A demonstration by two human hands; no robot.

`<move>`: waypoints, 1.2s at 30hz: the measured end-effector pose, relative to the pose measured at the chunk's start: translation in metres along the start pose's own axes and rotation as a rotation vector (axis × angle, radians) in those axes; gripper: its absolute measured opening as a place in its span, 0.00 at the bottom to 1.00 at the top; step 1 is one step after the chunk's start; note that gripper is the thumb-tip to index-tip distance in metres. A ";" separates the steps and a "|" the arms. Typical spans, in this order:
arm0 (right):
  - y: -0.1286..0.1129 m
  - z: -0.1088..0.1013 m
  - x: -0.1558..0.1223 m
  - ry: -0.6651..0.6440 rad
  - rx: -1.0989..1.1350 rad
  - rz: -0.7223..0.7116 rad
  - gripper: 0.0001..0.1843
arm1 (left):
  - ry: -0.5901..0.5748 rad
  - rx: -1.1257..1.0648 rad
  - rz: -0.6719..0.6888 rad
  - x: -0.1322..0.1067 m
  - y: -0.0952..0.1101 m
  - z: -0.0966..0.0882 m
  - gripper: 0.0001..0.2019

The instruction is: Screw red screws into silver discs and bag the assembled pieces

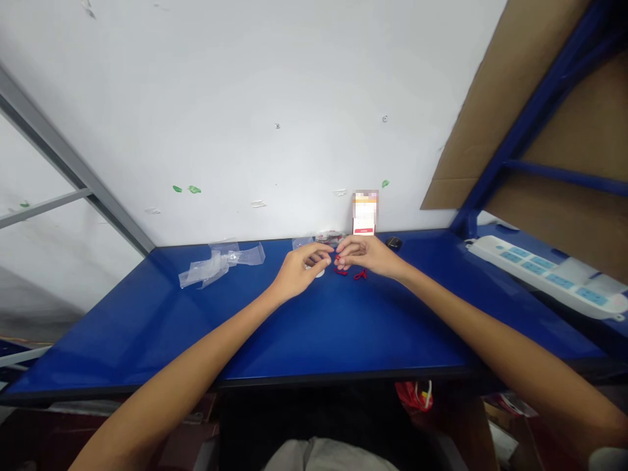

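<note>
Over the back middle of the blue table, my two hands are close together with the fingertips almost meeting. My right hand pinches a thin red cord, part of which hangs below the fingers. My left hand has its thumb and fingers curled inward beside the cord; what lies between these fingertips is too small to make out. A second looped red cord lies on the table under my right hand. Partly hidden behind my left hand is a small white round piece.
A phone with a lit screen leans on the wall. Crumpled clear plastic bags lie at left, and another small packet sits behind my hands. A small black object and a white power strip are at right.
</note>
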State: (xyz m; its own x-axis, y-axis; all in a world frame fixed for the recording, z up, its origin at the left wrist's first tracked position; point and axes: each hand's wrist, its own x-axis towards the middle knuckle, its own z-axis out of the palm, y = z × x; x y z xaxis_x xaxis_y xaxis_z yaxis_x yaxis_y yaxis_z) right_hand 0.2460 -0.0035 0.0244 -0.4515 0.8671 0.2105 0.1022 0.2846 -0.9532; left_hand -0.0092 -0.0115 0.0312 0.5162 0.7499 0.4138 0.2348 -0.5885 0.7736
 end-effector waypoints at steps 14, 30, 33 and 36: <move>-0.010 0.001 -0.007 -0.148 -0.688 -0.162 0.14 | 0.153 -0.328 -0.072 0.002 -0.005 0.003 0.18; -0.002 -0.043 -0.004 0.069 -1.063 -0.149 0.16 | 0.081 -0.093 -0.066 0.001 -0.018 0.000 0.18; 0.009 -0.050 -0.004 0.068 -1.091 -0.019 0.22 | 0.090 -0.084 -0.029 0.002 -0.017 -0.001 0.17; 0.017 -0.055 -0.003 -0.009 -1.075 0.055 0.25 | 0.091 -0.106 -0.023 0.002 -0.016 -0.001 0.16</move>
State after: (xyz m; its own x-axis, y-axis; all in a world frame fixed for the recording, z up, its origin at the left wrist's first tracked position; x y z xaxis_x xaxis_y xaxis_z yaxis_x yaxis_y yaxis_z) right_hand 0.2973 0.0211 0.0198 -0.4286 0.8878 0.1679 0.8462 0.4595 -0.2698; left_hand -0.0130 -0.0001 0.0200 0.4340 0.7897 0.4337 0.1551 -0.5397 0.8275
